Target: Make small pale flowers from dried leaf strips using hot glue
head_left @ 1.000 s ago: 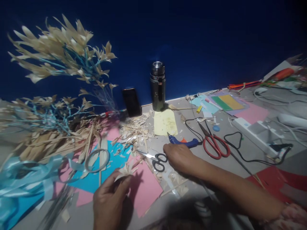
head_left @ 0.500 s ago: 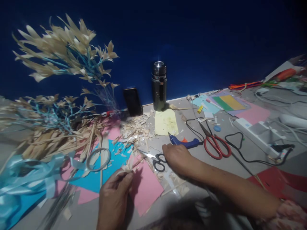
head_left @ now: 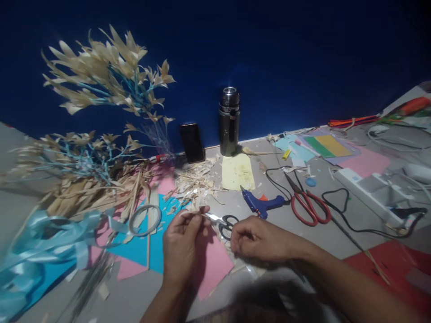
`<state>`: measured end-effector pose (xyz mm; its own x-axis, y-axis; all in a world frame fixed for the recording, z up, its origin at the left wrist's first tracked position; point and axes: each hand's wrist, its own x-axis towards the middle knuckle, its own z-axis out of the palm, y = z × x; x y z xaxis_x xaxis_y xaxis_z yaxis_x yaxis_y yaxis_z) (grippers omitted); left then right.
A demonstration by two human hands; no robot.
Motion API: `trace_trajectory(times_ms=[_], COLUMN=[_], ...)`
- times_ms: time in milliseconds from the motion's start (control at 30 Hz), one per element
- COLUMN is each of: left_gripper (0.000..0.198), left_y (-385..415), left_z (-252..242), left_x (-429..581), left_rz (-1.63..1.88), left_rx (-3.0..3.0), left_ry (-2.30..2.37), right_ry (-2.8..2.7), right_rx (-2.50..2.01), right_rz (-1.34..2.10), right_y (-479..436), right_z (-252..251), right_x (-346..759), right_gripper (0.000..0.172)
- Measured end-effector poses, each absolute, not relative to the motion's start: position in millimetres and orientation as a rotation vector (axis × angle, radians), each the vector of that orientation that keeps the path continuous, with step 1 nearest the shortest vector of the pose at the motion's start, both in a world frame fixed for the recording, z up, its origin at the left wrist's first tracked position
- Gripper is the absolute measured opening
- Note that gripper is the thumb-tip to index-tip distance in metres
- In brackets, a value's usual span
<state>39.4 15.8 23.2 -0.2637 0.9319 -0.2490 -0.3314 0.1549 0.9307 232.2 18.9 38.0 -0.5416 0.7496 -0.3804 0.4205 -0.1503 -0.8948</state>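
My left hand [head_left: 183, 231] is closed in a pinch on a pale dried husk piece [head_left: 193, 207], which pokes out above the fingers. Below it lies pink paper [head_left: 213, 267]. My right hand [head_left: 257, 237] has its fingers curled, and whatever they may hold is hidden. Just beside its fingertips are small scissors [head_left: 226, 225] with black handles, blades pointing toward my left hand. Beyond the right hand, a blue glue gun [head_left: 261, 204] rests on the table, its nozzle toward the yellow paper [head_left: 237, 172].
Red-handled scissors [head_left: 310, 207] and a white power strip [head_left: 370, 193] with black cable lie right. A steel flask [head_left: 229, 123] and phone [head_left: 191, 142] stand by the wall. Left are husk flowers [head_left: 97, 76], light-blue ribbon [head_left: 50, 242], a tape roll [head_left: 145, 220] and husk scraps [head_left: 197, 179].
My right hand has drawn back from the glue gun's handle toward me. My left hand has moved right and slightly up with the husk piece. The view has shifted a little.
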Motion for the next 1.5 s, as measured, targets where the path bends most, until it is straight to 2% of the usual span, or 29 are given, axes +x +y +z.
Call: trace_trajectory(times_ms=[233,433,667,833,1033,1267,1500], left_gripper=[0.017,0.017,0.025,0.022,0.027,0.036,0.029], left_y=[20,22,18,14,14,15,15], left_z=[18,22,22,17,21,23,26], left_x=[40,39,47,51,51,49,50], left_rz=[1.467,1.421,1.517,1.642,1.581,1.536,1.677], left_rx=[0.986,0.939,0.847,0.986,0.849,0.768,0.925], left_ry=[1.376,1.35,1.395,1.461,1.381,1.296,1.3], right_ry=[-1.942,-1.942,-1.664,-1.291,-1.225,-1.396,-1.741], right_rx=[-1.281,-1.238,-1.215,-1.072,-1.037,-1.093,-1.134], right_rz=[1.605,1.657,1.8,1.949,1.89,1.767,1.485], right_y=[12,8,7,9,5,1,-3], right_z=[42,39,37,33,24,30,36], right_x=[222,219,209,193,188,187,184], right_gripper=[0.025,0.026,0.007,0.018,0.028,0.02,0.031])
